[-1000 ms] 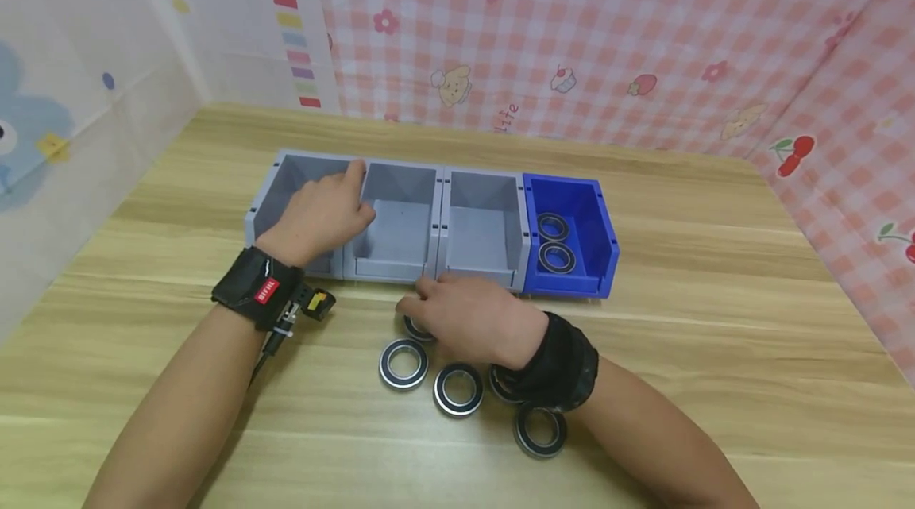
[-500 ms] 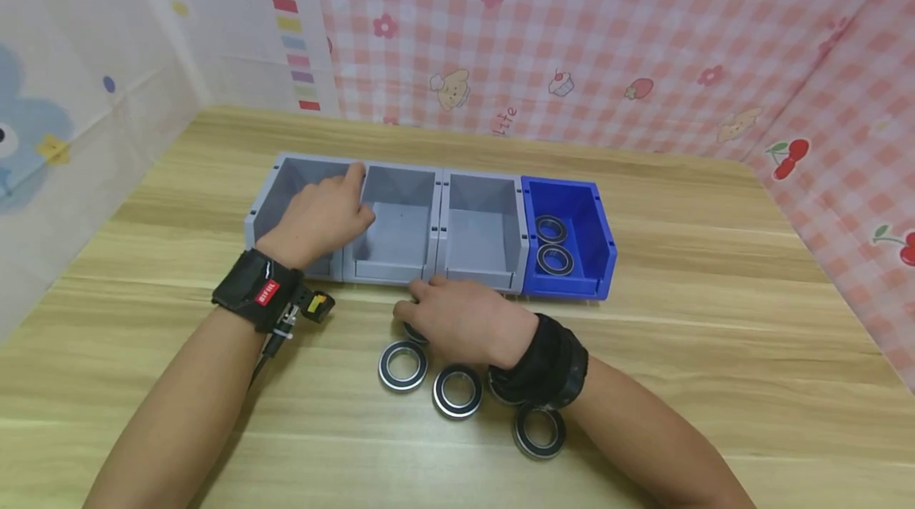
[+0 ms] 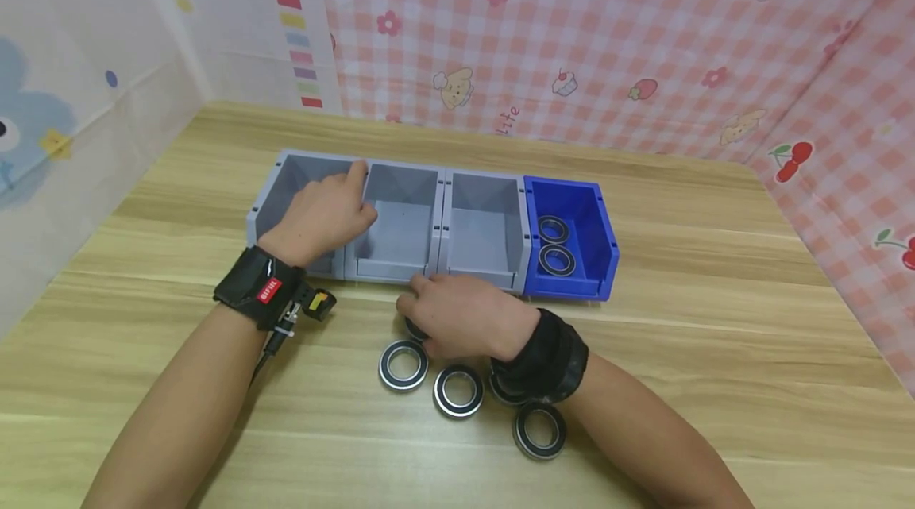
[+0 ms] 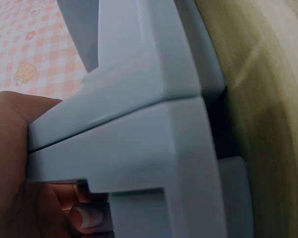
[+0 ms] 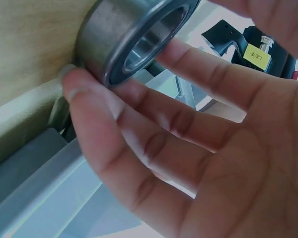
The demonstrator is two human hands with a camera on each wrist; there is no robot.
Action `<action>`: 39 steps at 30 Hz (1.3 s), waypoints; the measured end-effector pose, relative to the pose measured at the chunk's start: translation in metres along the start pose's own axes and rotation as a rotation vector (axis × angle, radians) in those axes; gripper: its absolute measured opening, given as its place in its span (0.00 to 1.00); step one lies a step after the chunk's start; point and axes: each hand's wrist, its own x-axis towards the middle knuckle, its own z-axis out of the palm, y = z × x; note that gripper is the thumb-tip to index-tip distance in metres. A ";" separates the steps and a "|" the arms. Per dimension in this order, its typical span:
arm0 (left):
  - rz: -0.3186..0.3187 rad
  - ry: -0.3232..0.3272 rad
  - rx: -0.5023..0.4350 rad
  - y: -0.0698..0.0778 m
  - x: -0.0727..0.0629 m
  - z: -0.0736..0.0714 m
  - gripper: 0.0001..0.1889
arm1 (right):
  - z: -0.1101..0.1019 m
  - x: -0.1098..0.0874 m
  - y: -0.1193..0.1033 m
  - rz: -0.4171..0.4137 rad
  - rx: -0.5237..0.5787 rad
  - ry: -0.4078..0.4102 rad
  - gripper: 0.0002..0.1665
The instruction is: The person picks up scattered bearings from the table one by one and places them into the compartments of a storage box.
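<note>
In the head view a row of grey bins stands on the table. My left hand (image 3: 319, 211) lies over the wall between the leftmost grey bin (image 3: 303, 169) and its neighbouring grey bin (image 3: 403, 235). The left wrist view shows its thumb and curled fingers gripping the joined bin walls (image 4: 114, 119) from both sides. In front of the bins, my right hand (image 3: 468, 318) holds a ball bearing (image 5: 107, 42) at the table top, its fingertips and thumb about the rim. Nearby lie several loose bearings, one bearing (image 3: 387, 367) just before the fingers and one bearing (image 3: 503, 394) partly under the wrist.
At the row's right end, a blue bin (image 3: 588, 255) contains two bearings (image 3: 545, 260). The third grey bin (image 3: 477, 239) adjoins it. Loose bearings (image 3: 523, 433) lie towards the front of the wooden table (image 3: 715, 318). Patterned cloth (image 3: 608, 40) hangs behind.
My right hand and wrist have shifted very slightly to the left, staying at the same bearing. The left hand keeps its place on the bin walls. The loose bearings have not moved.
</note>
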 end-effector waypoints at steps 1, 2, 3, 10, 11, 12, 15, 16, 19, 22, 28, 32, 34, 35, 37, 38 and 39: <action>-0.002 -0.001 0.001 0.000 0.000 0.000 0.31 | 0.000 0.000 0.001 -0.002 0.002 -0.002 0.23; 0.000 -0.001 0.002 0.000 0.000 0.000 0.31 | -0.001 -0.001 0.001 -0.003 0.006 -0.007 0.23; 0.002 -0.001 0.006 0.000 0.000 0.000 0.31 | -0.001 -0.002 0.001 -0.003 0.013 -0.011 0.23; 0.012 -0.015 -0.003 0.003 0.002 -0.002 0.30 | -0.018 -0.013 0.006 0.023 0.102 -0.011 0.24; 0.008 -0.018 -0.005 0.003 0.002 -0.002 0.30 | -0.021 -0.014 0.008 0.021 0.109 0.001 0.24; 0.006 -0.018 -0.006 0.003 0.002 -0.003 0.30 | -0.023 -0.014 0.009 0.015 0.110 0.012 0.24; 0.000 -0.020 -0.007 0.003 0.002 -0.003 0.31 | -0.034 -0.015 0.015 0.021 0.128 0.024 0.24; 0.000 -0.018 -0.006 0.003 0.001 -0.004 0.31 | -0.038 -0.015 0.017 0.031 0.133 0.021 0.25; 0.003 -0.014 -0.005 0.003 0.000 -0.005 0.30 | -0.048 -0.015 0.024 0.068 0.162 -0.004 0.26; 0.001 -0.014 -0.007 0.002 0.000 -0.005 0.31 | -0.053 -0.013 0.032 0.076 0.199 -0.016 0.27; -0.003 -0.014 -0.007 0.001 -0.001 -0.004 0.30 | -0.057 -0.009 0.048 0.021 0.296 0.044 0.25; -0.005 -0.010 -0.010 0.000 0.000 -0.003 0.30 | -0.060 -0.007 0.056 0.033 0.350 0.067 0.25; -0.006 -0.011 -0.013 -0.001 0.000 -0.003 0.30 | -0.061 -0.007 0.061 0.060 0.357 0.078 0.25; -0.005 -0.010 -0.014 -0.001 0.000 -0.003 0.30 | -0.062 -0.007 0.063 0.076 0.357 0.081 0.25; -0.001 -0.008 -0.015 -0.001 0.000 -0.003 0.29 | -0.062 -0.007 0.067 0.115 0.350 0.089 0.25; 0.000 -0.009 -0.015 -0.002 0.000 -0.002 0.29 | -0.062 -0.007 0.070 0.135 0.340 0.092 0.26; 0.001 -0.010 -0.014 -0.002 0.000 -0.002 0.28 | -0.061 -0.006 0.072 0.157 0.330 0.094 0.26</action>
